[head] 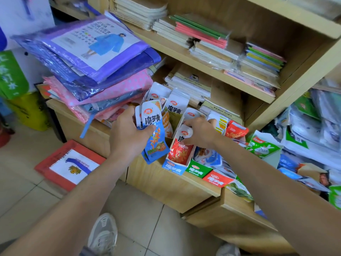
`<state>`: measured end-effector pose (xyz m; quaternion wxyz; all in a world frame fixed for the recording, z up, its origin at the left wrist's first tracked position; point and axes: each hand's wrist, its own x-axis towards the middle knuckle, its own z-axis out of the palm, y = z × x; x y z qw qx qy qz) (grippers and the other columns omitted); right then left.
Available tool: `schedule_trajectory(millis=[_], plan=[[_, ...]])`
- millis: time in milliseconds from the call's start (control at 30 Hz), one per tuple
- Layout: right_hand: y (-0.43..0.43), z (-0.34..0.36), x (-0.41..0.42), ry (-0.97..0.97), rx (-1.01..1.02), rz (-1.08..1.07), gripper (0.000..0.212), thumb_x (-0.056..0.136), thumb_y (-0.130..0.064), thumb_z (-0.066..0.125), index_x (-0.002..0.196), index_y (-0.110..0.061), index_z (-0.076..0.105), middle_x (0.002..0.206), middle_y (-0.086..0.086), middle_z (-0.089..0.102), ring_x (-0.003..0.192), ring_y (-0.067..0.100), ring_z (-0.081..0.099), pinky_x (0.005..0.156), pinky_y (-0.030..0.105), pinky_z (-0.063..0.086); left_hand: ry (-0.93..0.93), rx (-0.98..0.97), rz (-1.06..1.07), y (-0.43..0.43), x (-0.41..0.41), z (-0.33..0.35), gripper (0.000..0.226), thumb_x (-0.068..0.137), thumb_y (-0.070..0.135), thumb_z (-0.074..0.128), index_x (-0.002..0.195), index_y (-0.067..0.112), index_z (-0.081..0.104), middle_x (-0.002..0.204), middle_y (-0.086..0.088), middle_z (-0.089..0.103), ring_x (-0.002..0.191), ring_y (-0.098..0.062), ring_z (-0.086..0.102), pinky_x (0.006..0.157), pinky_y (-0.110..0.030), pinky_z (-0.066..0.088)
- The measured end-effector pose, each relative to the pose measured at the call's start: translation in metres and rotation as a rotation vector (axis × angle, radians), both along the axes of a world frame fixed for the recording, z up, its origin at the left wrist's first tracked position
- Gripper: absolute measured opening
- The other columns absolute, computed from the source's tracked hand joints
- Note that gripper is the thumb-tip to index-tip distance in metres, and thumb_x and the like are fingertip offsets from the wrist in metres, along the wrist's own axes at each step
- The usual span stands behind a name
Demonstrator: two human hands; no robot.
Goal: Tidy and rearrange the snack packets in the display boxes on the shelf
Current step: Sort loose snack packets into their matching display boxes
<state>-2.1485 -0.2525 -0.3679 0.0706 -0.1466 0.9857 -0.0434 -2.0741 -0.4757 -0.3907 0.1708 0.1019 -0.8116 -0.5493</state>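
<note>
Blue snack packets (154, 143) are sitting as a small bundle in the left hand (127, 133), which is gripping them at the centre of the frame. Just to the right, the right hand (202, 131) is pinching the white top of a red packet (180, 150) that is standing in the blue-fronted display box (172, 168) on the wooden shelf (166, 182), beside a green box (198, 171).
</note>
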Motion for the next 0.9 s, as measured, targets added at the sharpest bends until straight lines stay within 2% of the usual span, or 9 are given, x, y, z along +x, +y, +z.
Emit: schedule_trajectory(millis=[133,200,267,333,400,533,633,733,900], plan=[[0.002,0.007,0.01,0.082,0.047,0.092,0.038,0.081,-0.035,0.078,0.115,-0.025,0.063,0.11,-0.005,0.065,0.101,0.015,0.047,0.086,0.036,0.024,0.022,0.016,-0.026,0.001,-0.001,0.0,0.034,0.074,0.023,0.085,0.102,0.02,0.068,0.09,0.014,0.073,0.086,-0.01,0.07,0.077,-0.045,0.059],[0.006,0.013,0.016,0.139,-0.015,0.147,0.03,0.08,-0.029,0.08,0.105,-0.021,0.066,0.105,-0.003,0.07,0.101,0.022,0.057,0.089,0.039,0.031,0.026,0.035,-0.043,0.002,-0.001,0.001,0.034,0.071,0.024,0.085,0.101,0.021,0.067,0.088,0.014,0.073,0.084,-0.009,0.071,0.076,-0.046,0.059],[0.019,0.022,0.024,0.116,-0.196,0.197,0.019,0.077,-0.016,0.083,0.091,-0.015,0.07,0.088,-0.004,0.071,0.089,0.021,0.065,0.09,0.043,0.045,0.031,0.06,-0.057,0.002,-0.001,0.002,0.038,0.066,0.032,0.082,0.1,0.024,0.067,0.088,0.015,0.073,0.084,-0.009,0.071,0.076,-0.046,0.059],[0.036,0.034,0.035,0.139,-0.339,0.238,0.017,0.076,-0.006,0.083,0.087,-0.014,0.074,0.085,-0.006,0.072,0.083,0.012,0.068,0.084,0.033,0.054,0.039,0.089,-0.071,0.003,-0.001,0.001,0.041,0.063,0.037,0.078,0.1,0.025,0.067,0.088,0.015,0.074,0.085,-0.01,0.072,0.077,-0.047,0.059],[0.05,0.049,0.048,0.252,-0.386,0.232,0.017,0.078,-0.004,0.082,0.089,-0.015,0.075,0.087,-0.01,0.072,0.083,0.006,0.068,0.08,0.023,0.053,0.056,0.105,-0.095,0.005,-0.003,0.0,0.042,0.061,0.037,0.078,0.099,0.024,0.067,0.089,0.014,0.074,0.085,-0.01,0.072,0.078,-0.047,0.059],[0.074,0.065,0.072,0.468,-0.546,0.07,0.012,0.083,-0.006,0.078,0.09,-0.014,0.073,0.084,-0.01,0.07,0.079,0.011,0.066,0.073,0.029,0.053,0.107,0.117,-0.149,0.011,-0.006,-0.002,0.038,0.062,0.034,0.08,0.096,0.022,0.067,0.09,0.009,0.076,0.084,-0.012,0.073,0.075,-0.049,0.059],[0.084,0.059,0.083,0.509,-0.75,-0.13,0.015,0.083,-0.011,0.078,0.085,-0.019,0.066,0.078,-0.004,0.067,0.073,0.014,0.064,0.068,0.032,0.054,0.126,0.14,-0.199,0.02,-0.006,0.0,0.034,0.068,0.021,0.083,0.096,0.032,0.066,0.093,0.011,0.076,0.086,-0.009,0.073,0.079,-0.05,0.059],[0.091,0.046,0.09,0.565,-0.875,-0.289,0.015,0.083,-0.016,0.079,0.085,-0.013,0.065,0.076,0.007,0.065,0.073,0.032,0.06,0.061,0.042,0.051,0.137,0.162,-0.278,0.032,-0.008,0.003,0.04,0.076,0.007,0.083,0.109,0.02,0.064,0.099,0.007,0.076,0.091,-0.011,0.074,0.082,-0.049,0.06],[0.1,0.031,0.096,0.687,-1.037,-0.472,0.018,0.083,-0.019,0.08,0.087,-0.013,0.064,0.075,-0.002,0.064,0.069,0.02,0.059,0.061,0.035,0.049,0.144,0.115,-0.395,0.053,-0.012,0.013,0.041,0.082,-0.003,0.077,0.116,0.01,0.057,0.104,0.008,0.072,0.092,-0.004,0.072,0.076,-0.027,0.059]])
